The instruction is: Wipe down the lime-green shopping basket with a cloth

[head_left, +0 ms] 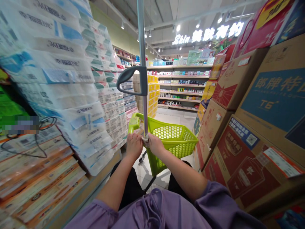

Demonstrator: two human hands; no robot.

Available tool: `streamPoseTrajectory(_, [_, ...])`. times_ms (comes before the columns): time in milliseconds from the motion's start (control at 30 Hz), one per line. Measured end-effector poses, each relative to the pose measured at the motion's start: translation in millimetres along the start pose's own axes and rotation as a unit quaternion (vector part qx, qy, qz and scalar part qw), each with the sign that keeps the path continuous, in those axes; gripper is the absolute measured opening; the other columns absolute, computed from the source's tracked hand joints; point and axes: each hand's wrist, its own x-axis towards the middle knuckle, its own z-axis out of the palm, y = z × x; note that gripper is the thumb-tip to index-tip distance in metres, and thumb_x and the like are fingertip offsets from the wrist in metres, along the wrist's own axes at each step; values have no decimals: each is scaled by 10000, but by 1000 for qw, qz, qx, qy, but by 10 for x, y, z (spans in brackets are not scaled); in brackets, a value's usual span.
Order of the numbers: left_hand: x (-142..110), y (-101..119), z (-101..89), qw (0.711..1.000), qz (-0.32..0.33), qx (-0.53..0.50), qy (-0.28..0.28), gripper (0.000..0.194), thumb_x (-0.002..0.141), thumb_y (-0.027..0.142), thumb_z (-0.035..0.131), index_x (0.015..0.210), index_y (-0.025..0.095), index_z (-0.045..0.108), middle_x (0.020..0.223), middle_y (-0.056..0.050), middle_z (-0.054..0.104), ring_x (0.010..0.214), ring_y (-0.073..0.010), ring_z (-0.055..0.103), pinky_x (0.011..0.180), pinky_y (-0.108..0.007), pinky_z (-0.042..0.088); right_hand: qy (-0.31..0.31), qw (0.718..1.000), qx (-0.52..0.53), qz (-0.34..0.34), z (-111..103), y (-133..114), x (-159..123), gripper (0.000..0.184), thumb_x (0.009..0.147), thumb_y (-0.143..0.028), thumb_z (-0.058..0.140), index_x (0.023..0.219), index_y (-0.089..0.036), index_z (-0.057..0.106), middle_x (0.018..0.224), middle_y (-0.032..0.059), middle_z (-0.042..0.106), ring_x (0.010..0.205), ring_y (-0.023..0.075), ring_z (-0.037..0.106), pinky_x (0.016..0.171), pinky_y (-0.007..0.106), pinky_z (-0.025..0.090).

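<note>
A crumpled white cloth (pixel 145 139) is wrapped about the lower part of a metal pole (pixel 142 38), just above a green plastic shopping basket cart (pixel 176 132). My left hand (pixel 134 144) is closed at the left side of the pole, its fingers curled on the cloth. From the right, my right hand (pixel 154 144) grips the cloth against the pole. Whether it is fabric or tissue I cannot tell. Higher up the pole sits a grey loop handle (pixel 131 81). A green grip (pixel 134 123) of the cart rises beyond my left hand.
Tall stacks of wrapped tissue packs (pixel 71 73) line the left side. Cardboard cartons (pixel 257 127) are piled close on the right. Shelves of small products (pixel 181 84) stand at the back, beyond a stack of yellow boxes (pixel 152 95). A caster wheel (pixel 142 158) shows under the cart.
</note>
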Motion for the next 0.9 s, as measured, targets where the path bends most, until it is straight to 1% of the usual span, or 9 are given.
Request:
streamPoseTrajectory(100, [11,-2,-1,1000,0,-9,-7,204,884,238,429,846,200,626,928,-86,587,1088,-276,477,1092,-508,266,11,999,-34,-41,103,191,-179,507,811,-75,503,1303,-196,513,1284,112,579,1190,218,525,1019,360,411])
streamPoseTrajectory(133, [14,1,-5,1000,0,-10,-10,210,887,243,426,846,197,627,927,-87,586,1085,-275,478,1092,-509,263,14,998,-47,-51,116,237,-211,541,804,-59,496,1332,-179,492,1329,129,545,1238,229,487,1053,384,380])
streamPoseTrajectory(200, [19,11,-13,1000,2,-8,-16,220,893,244,420,846,192,629,925,-87,586,1076,-270,484,1089,-505,264,12,996,-66,-66,120,303,-243,546,811,-48,477,1346,-154,485,1358,147,520,1276,244,450,1078,416,351])
streamPoseTrajectory(300, [23,28,-15,1000,5,1,-17,226,898,249,415,853,189,628,927,-85,588,1069,-268,486,1080,-502,276,17,994,-70,-83,99,370,-261,519,838,-68,472,1344,-179,497,1358,123,528,1274,232,454,1075,414,365])
streamPoseTrajectory(400, [27,38,-12,1000,6,4,-12,228,903,255,410,859,194,625,942,-83,591,1077,-267,483,1077,-503,279,44,992,-74,-92,93,451,-302,506,859,-84,458,1346,-217,498,1352,85,540,1260,210,474,1070,392,382])
streamPoseTrajectory(500, [31,34,-15,1000,6,-8,-18,224,903,251,410,841,199,618,936,-77,589,1070,-260,488,1078,-505,276,75,988,-84,-101,101,577,-366,496,867,-77,436,1340,-207,508,1336,82,555,1251,202,485,1063,375,395])
streamPoseTrajectory(667, [35,4,-3,1000,12,-6,-9,212,899,243,419,840,199,618,932,-81,585,1064,-268,482,1069,-500,291,104,983,-122,-93,82,787,-439,467,880,-88,427,1315,-219,536,1304,67,586,1240,209,486,1054,409,390])
streamPoseTrajectory(800, [50,-56,54,1000,16,-12,7,212,904,254,422,843,208,620,929,-74,584,1061,-268,480,1069,-498,292,119,981,-137,-68,82,798,-414,425,878,-76,426,1241,-217,598,1254,58,622,1171,216,517,1014,411,407])
streamPoseTrajectory(900, [85,-124,103,1000,18,-21,11,205,900,258,433,835,213,621,916,-63,581,1048,-261,484,1058,-492,306,127,981,-109,-102,148,737,-385,372,891,-86,421,1175,-201,631,1265,59,612,1152,200,510,981,368,436])
